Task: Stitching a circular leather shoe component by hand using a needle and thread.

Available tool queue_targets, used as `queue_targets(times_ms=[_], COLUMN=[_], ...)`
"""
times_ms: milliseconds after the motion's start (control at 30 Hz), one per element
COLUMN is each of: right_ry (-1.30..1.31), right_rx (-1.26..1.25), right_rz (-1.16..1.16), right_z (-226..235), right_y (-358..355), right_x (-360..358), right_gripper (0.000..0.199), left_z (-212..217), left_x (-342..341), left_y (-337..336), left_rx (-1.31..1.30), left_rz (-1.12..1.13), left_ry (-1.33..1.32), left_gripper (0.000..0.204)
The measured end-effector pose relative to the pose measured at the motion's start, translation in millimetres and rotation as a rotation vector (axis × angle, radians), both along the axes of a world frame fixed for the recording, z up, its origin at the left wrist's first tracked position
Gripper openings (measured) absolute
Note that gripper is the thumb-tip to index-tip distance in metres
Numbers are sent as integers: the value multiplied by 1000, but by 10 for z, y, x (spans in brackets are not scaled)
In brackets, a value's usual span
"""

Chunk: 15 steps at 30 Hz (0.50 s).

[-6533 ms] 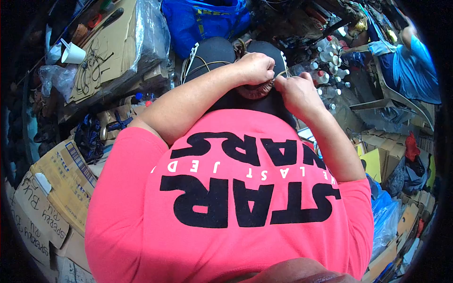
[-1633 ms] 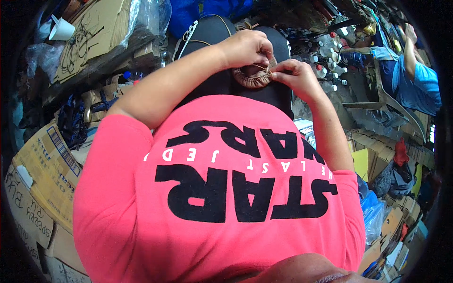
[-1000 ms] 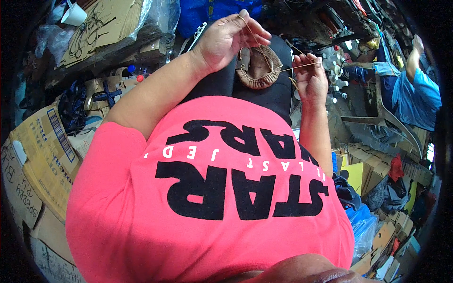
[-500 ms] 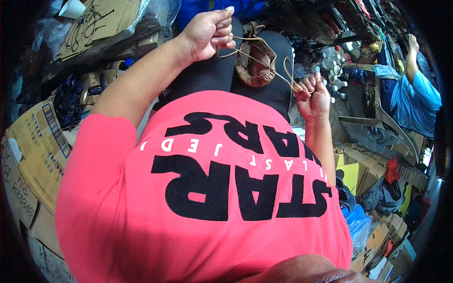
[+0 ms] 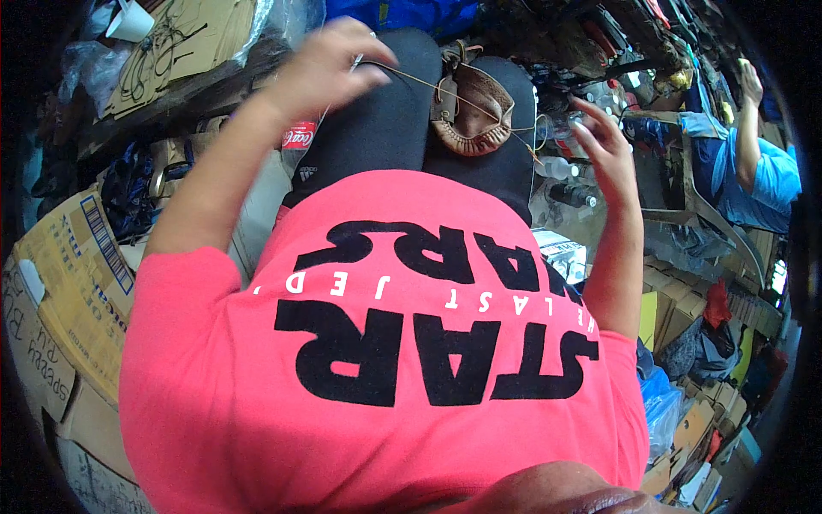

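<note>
A brown leather shoe upper (image 5: pixel 485 92), with gathered stitching round its toe, rests on my dark-trousered thighs. A thin tan lace (image 5: pixel 409 75) crosses over it and runs up to my left hand (image 5: pixel 330 70). That hand is smeared by motion, but the lace goes in between its thumb and fingers, where a small bright sliver shows. On the other side, a loose lace end hangs past the upper's right edge. My right hand (image 5: pixel 606 152) is held up apart from it, fingers spread and nothing visible in them.
Several clear bottles (image 5: pixel 561 168) stand right of my thigh. Flat cardboard (image 5: pixel 175 51) with black cords and a white cup (image 5: pixel 130 20) lie at far left. A carton (image 5: pixel 73 283) stands at my left. At right, a person in a blue shirt (image 5: pixel 755 184) has an arm raised.
My left hand has swung left and down, away from the upper. My right hand has let go of the lace, opened and moved right. The upper has shifted slightly right.
</note>
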State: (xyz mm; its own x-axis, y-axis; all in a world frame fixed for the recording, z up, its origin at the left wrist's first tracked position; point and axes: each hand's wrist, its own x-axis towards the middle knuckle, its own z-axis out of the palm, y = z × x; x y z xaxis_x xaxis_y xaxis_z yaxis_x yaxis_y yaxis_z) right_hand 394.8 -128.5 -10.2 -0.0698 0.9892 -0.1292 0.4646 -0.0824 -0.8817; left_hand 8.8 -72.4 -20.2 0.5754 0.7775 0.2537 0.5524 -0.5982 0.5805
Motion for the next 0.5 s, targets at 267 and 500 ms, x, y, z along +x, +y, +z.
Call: queue_targets(times_ms=[267,500], right_ry=[-452,-356], right_rx=[-187,-160], right_rz=[344,201], right_z=[-94,-192], right_y=[310,61], right_x=[-710,-785], right_gripper=[24,20], left_z=[-431,-377], left_x=[852,833], left_y=[-300,-352], left_rx=[191,167], left_rz=[-348,-332], left_ry=[291,261], left_gripper=[27,33])
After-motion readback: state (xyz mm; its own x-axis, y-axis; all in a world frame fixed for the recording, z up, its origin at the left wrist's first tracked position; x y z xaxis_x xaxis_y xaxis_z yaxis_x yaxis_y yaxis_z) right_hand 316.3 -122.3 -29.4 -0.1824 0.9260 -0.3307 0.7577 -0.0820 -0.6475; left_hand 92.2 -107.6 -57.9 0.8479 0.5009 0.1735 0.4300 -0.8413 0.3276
